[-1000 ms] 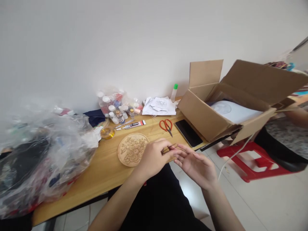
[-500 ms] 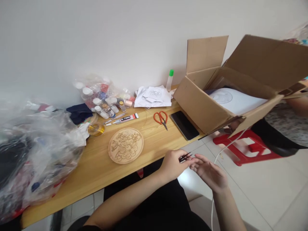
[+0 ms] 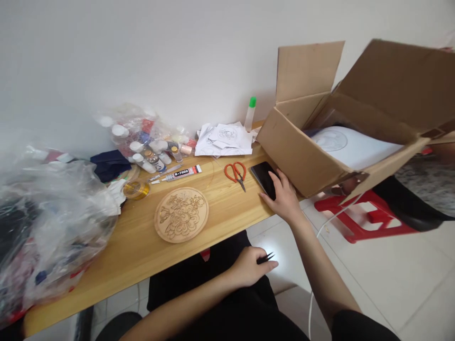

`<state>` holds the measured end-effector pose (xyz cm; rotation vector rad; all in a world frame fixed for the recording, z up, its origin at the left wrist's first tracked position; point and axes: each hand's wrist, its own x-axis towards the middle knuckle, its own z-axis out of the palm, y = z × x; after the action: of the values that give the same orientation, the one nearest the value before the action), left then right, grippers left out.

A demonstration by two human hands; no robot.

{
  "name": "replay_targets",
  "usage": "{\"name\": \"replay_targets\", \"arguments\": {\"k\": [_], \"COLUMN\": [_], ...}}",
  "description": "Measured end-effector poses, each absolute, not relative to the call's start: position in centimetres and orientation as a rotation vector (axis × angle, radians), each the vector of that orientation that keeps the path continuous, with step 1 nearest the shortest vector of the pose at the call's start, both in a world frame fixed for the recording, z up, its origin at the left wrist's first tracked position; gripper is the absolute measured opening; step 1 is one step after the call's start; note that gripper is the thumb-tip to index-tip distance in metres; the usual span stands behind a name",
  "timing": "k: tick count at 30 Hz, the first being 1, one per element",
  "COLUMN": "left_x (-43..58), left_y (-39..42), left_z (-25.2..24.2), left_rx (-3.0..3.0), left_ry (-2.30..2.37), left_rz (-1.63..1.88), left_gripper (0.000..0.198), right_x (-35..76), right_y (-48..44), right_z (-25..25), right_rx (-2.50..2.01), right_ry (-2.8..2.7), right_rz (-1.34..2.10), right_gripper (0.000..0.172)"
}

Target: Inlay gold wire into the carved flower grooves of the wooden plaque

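My left hand (image 3: 249, 267) rests on my lap below the table edge, fingers closed around black tweezers (image 3: 266, 258) whose tips point right. My right hand (image 3: 282, 196) reaches onto the wooden table (image 3: 138, 251) and lies over the near end of a black phone (image 3: 262, 173), fingers curled on it. Red-handled scissors (image 3: 236, 172) lie just left of the phone. A round carved wooden disc (image 3: 181, 214) sits at the middle of the table.
An open cardboard box (image 3: 302, 156) with a white object inside stands at the right table end, over a red stool (image 3: 359, 220). A glue tube (image 3: 179, 174), gold wire spool (image 3: 135, 189), bagged small bottles (image 3: 142, 142), papers (image 3: 223, 139), a green-capped bottle (image 3: 250, 113) and a large plastic bag (image 3: 46, 227) crowd the table.
My hands have separated. The left hand dropped to my lap with the tweezers; the right hand went up and forward onto the phone. The view shifted slightly left.
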<state>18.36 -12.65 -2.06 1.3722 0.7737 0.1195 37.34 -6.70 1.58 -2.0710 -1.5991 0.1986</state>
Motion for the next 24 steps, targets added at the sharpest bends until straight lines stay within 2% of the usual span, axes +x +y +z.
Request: {"name": "replay_targets", "arguments": {"k": [6, 10, 14, 16, 19, 22, 24], "left_x": [18.1, 18.9, 18.9, 18.2, 16.4, 14.3, 13.2], "left_y": [-13.1, -13.0, -12.7, -12.3, -10.9, -8.4, -6.5], "left_z": [-3.5, -3.8, -3.2, -1.9, 1.2, 5.0, 7.1], "left_rx": [1.247, 1.043, 0.82, 0.749, 0.691, 0.696, 0.767], "left_ry": [0.86, 0.958, 0.931, 0.87, 0.822, 0.843, 0.861], "left_rz": [0.054, 0.03, -0.028, -0.022, 0.113, 0.346, 0.58], "left_gripper": [0.048, 0.029, 0.019, 0.021, 0.029, 0.04, 0.045], "right_x": [37.7, 36.9, 34.6, 33.1, 30.8, 29.1, 28.3], "right_y": [-4.8, -5.2, -7.9, -9.7, -11.4, -11.6, -11.2], "right_z": [1.6, 2.1, 3.0, 3.6, 4.7, 6.0, 6.9], "right_rx": [-2.139, -2.156, -2.043, -1.789, -1.32, -0.916, -0.769], "right_ry": [-1.628, -1.635, -1.615, -1.495, -0.922, -0.376, -0.209], "right_rz": [0.174, 0.154, 0.18, 0.356, 0.815, 1.211, 1.375], "right_gripper": [0.066, 0.061, 0.05, 0.043, 0.032, 0.038, 0.041]}}
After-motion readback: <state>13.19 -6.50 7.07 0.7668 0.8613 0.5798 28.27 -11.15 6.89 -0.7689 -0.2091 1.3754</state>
